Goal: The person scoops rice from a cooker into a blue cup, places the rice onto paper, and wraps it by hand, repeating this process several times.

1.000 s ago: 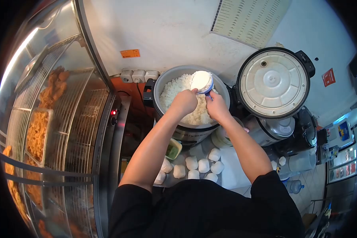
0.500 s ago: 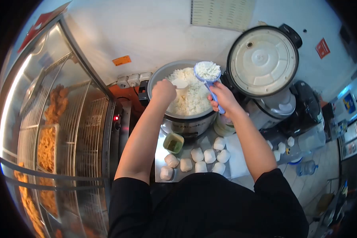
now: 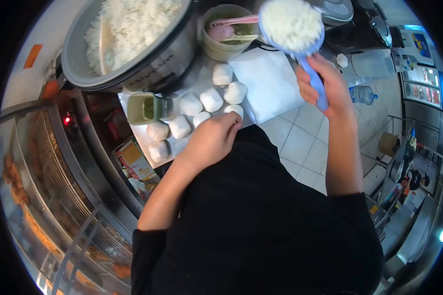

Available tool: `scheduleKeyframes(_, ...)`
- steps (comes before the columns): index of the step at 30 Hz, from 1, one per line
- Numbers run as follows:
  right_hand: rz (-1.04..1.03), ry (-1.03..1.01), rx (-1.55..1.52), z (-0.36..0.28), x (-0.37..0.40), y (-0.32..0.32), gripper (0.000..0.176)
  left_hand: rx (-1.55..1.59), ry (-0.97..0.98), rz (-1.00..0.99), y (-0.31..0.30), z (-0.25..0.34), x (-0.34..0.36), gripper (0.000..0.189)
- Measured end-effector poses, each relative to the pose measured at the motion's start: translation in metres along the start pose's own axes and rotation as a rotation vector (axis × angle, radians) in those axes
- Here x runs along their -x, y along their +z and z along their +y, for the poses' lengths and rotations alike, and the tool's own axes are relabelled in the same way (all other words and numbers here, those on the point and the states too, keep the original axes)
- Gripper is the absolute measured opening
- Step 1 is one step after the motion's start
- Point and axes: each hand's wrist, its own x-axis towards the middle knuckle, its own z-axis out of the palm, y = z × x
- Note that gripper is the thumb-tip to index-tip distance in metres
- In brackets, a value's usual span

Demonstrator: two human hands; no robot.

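Observation:
My right hand [image 3: 327, 86] is closed around the handle of a blue scoop [image 3: 316, 82] heaped with white rice [image 3: 291, 24]. My left hand [image 3: 214, 137] is at the near edge of a group of several white wrapped bundles [image 3: 190, 103], its fingers bent over one of them [image 3: 235, 111]; the fingertips are partly hidden. At upper left stands a large rice cooker [image 3: 157, 66] holding rice [image 3: 133, 29], with a white paddle [image 3: 105, 44] standing in it. A stack of white paper [image 3: 267, 81] lies right of the bundles.
A green square container [image 3: 142, 108] stands left of the bundles. Behind them is a tub [image 3: 221, 50] with a pink spoon [image 3: 238, 20]. A glass food cabinet [image 3: 59, 187] fills the left side. Tiled floor [image 3: 300, 142] and a water bottle [image 3: 363, 95] show at right.
The view has turned down and right. My left hand has left the rice cooker and come down to the bundles, leaving the paddle in the rice. The filled scoop has moved right, away from the cooker.

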Motion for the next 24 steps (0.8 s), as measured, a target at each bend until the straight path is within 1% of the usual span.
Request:
scheduleKeyframes(1, 0.071, -0.005, 0.056, 0.006, 0.014, -0.011, 0.026, -0.009, -0.027, -0.079, 0.016, -0.009, -0.004, 0.007)
scheduleKeyframes(2, 0.073, 0.005, 0.057, 0.014, 0.025, -0.025, 0.026, -0.02, -0.055, -0.155, 0.032, -0.017, -0.007, 0.009)
scheduleKeyframes(3, 0.128, 0.024, -0.007, 0.025, 0.034, -0.04, 0.028, -0.015, -0.064, -0.151, 0.049, -0.027, -0.013, 0.009)
scheduleKeyframes(4, 0.181, 0.045, -0.072, 0.039, 0.039, -0.055, 0.032, -0.059, -0.04, -0.188, 0.067, -0.038, -0.021, 0.01)
scheduleKeyframes(5, 0.171, 0.056, -0.074, 0.056, 0.039, -0.065, 0.032, -0.106, -0.018, -0.226, 0.085, -0.047, -0.029, 0.012)
scheduleKeyframes(6, 0.366, -0.072, 0.095, 0.077, 0.034, -0.072, 0.036, -0.112, -0.029, -0.218, 0.104, -0.056, -0.04, 0.012)
scheduleKeyframes(7, 0.558, -0.205, 0.26, 0.101, 0.029, -0.081, 0.04, -0.261, -0.012, -0.352, 0.122, -0.063, -0.051, 0.015)
scheduleKeyframes(8, 0.65, -0.363, 0.588, 0.131, 0.018, -0.096, 0.044, -0.414, 0.007, -0.488, 0.137, -0.073, -0.059, 0.018)
scheduleKeyframes(9, 0.738, -0.525, 0.917, 0.165, 0.004, -0.119, 0.048, -0.431, -0.001, -0.485, 0.154, -0.088, -0.062, 0.018)
scheduleKeyframes(10, 0.635, -0.54, 1.306, 0.21, -0.012, -0.158, 0.051, -0.596, 0.122, -0.395, 0.173, -0.104, -0.064, 0.022)
scheduleKeyframes(11, 0.506, -0.545, 1.694, 0.236, -0.024, -0.189, 0.054, -0.757, 0.245, -0.3, 0.187, -0.112, -0.069, 0.025)
scheduleKeyframes(12, 0.494, -0.563, 1.682, 0.233, -0.026, -0.193, 0.054, -0.774, 0.232, -0.292, 0.196, -0.111, -0.074, 0.025)
scheduleKeyframes(14, 0.31, -0.202, 1.668, 0.227, -0.027, -0.187, 0.063, -0.863, -0.111, -0.59, 0.205, -0.103, -0.084, 0.03)
scheduleKeyframes(15, 0.303, -0.228, 1.658, 0.217, -0.027, -0.191, 0.063, -0.885, -0.123, -0.577, 0.203, -0.094, -0.092, 0.03)
scheduleKeyframes(17, 0.353, -0.605, 1.202, 0.198, -0.016, -0.197, 0.065, -0.867, -0.287, -0.648, 0.204, -0.07, -0.095, 0.03)
scheduleKeyframes(18, 0.36, -0.751, 1.227, 0.171, -0.009, -0.199, 0.065, -0.858, -0.318, -0.613, 0.208, -0.069, -0.097, 0.029)
scheduleKeyframes(19, 0.399, -0.773, 1.024, 0.152, -0.007, -0.205, 0.064, -0.863, -0.335, -0.605, 0.216, -0.072, -0.094, 0.029)
scheduleKeyframes(20, 0.434, -0.784, 0.821, 0.13, -0.004, -0.21, 0.063, -0.84, -0.286, -0.399, 0.227, -0.078, -0.09, 0.03)
scheduleKeyframes(21, 0.395, -0.876, 0.687, 0.074, -0.009, -0.201, 0.058, -0.814, -0.233, -0.196, 0.235, -0.081, -0.087, 0.032)
scheduleKeyframes(22, 0.511, -1.119, 0.691, 0.037, -0.029, -0.206, 0.056, -0.816, -0.246, -0.194, 0.24, -0.08, -0.087, 0.032)
scheduleKeyframes(23, 0.442, -1.081, 0.608, -0.02, -0.029, -0.191, 0.054, -0.762, -0.186, -0.127, 0.245, -0.08, -0.09, 0.036)
scheduleKeyframes(24, 0.462, -1.15, 0.749, -0.062, -0.044, -0.192, 0.067, -0.707, -0.124, -0.057, 0.248, -0.081, -0.094, 0.041)
